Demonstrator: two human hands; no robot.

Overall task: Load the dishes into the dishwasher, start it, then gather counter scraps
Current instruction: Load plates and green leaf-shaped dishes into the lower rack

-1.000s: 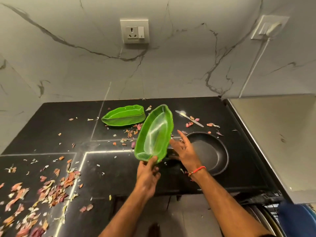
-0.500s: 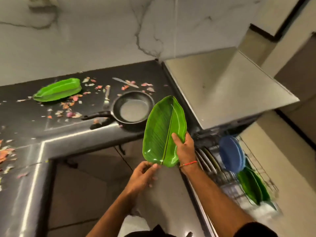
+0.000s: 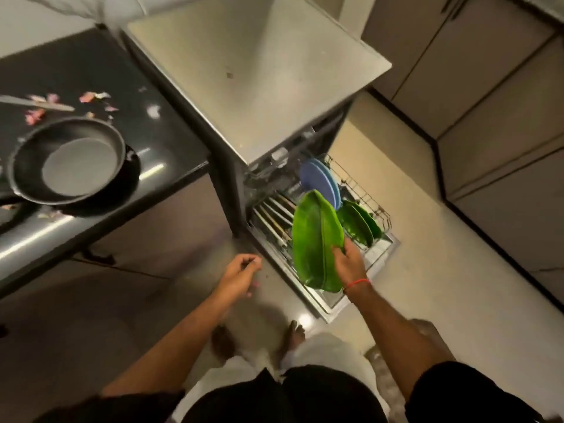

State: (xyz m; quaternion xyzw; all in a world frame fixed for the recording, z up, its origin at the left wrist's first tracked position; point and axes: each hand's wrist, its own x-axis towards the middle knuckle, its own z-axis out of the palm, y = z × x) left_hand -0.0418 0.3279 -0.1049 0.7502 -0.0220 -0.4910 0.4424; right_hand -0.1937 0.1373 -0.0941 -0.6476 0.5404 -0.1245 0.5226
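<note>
Since half a second ago the view has swung down and right: the leaf-shaped green plate (image 3: 317,244) that both hands met beside the counter edge is now over the pulled-out dishwasher rack (image 3: 364,196), held on edge by the right hand (image 3: 349,264) alone. Its fingers are clamped on the plate's right rim, thumb on the near face, a red thread at the wrist. The left hand (image 3: 241,276) has let go and hangs well left of the plate, fingers loosely curled and holding nothing.

No brand, label or writing can be read anywhere.

Just beyond the right fingertips, two more green leaf plates (image 3: 358,222) stand in the rack; past those, two blue round plates (image 3: 320,183), though blur makes that count uncertain. Far left of the left hand, on the black counter (image 3: 171,141), sit one black frying pan (image 3: 67,161), one knife (image 3: 36,102) and several pink peel scraps (image 3: 91,96).
</note>
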